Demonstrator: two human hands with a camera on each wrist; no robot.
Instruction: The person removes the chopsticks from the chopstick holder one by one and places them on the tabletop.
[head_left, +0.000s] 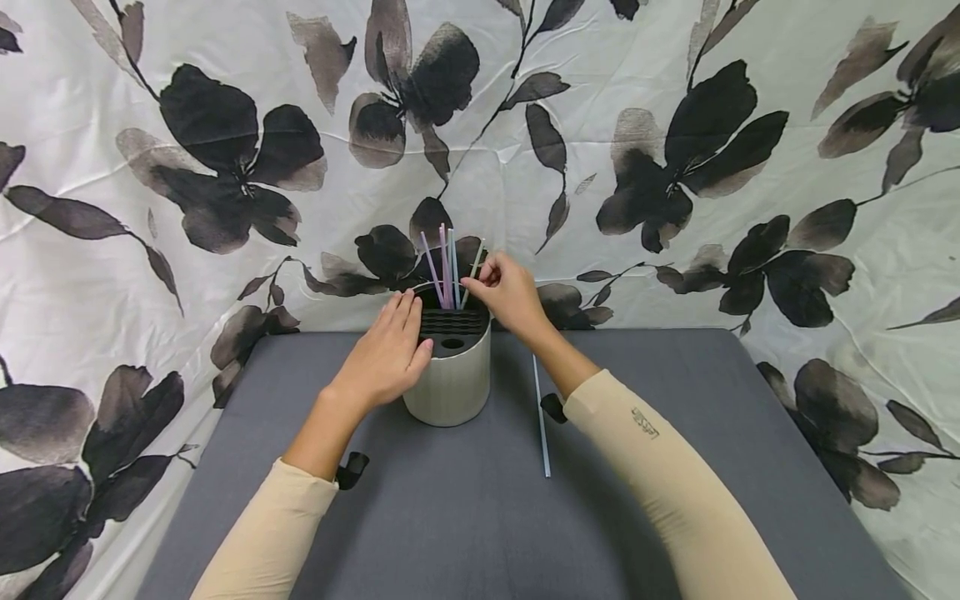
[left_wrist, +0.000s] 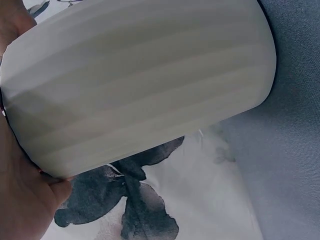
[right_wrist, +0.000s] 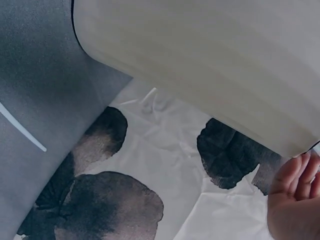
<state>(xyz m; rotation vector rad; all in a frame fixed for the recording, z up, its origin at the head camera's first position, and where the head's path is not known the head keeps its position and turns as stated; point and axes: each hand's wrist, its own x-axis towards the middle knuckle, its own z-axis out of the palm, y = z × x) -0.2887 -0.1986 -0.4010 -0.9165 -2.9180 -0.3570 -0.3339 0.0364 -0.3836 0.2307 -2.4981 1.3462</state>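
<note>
A cream round holder (head_left: 447, 396) with a black slotted top (head_left: 480, 327) stands toward the back of the table; its ribbed side fills much of both wrist views. My left hand (head_left: 384, 354) rests on the left side of the top, fingers straight and thumb near the front rim. Between the thumb and fingertips of my right hand (head_left: 512, 293), a pale green straw (head_left: 477, 257) is pinched at the back right of the holder, its lower end down in the top. Beside it stand a purple straw (head_left: 430, 260), pink straws (head_left: 443, 258) and a blue straw (head_left: 453, 260).
A light blue straw (head_left: 542, 425) lies on the grey table (head_left: 465, 517), right of the holder and beneath my right forearm. Directly behind the table hangs a white cloth (head_left: 525, 200) with a dark flower print.
</note>
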